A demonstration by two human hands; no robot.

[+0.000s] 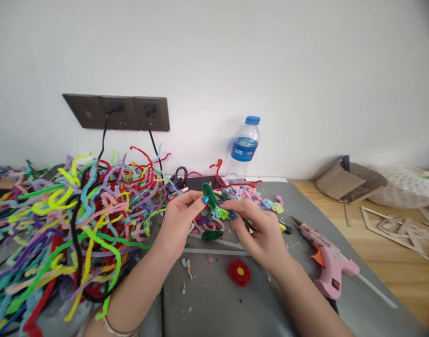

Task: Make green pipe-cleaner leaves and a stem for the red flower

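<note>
My left hand (179, 222) pinches a dark green pipe cleaner piece (209, 194), bent into a loop that stands up between both hands. My right hand (261, 234) is closed too; its fingertips touch the same green piece, and a tool with black and yellow handles (283, 228) sticks out of that hand to the right. Just below the hands lies a second green pipe cleaner loop (211, 235) on the grey mat (217, 299). A small red pipe cleaner flower with a yellow centre (239, 273) lies nearer to me.
A big tangle of coloured pipe cleaners (67, 224) fills the left. A pink glue gun (326, 262) lies at the right on the mat. A water bottle (244, 149) stands by the wall, pastel pipe cleaner chains (256, 196) before it. Wooden sticks (393, 224) lie far right.
</note>
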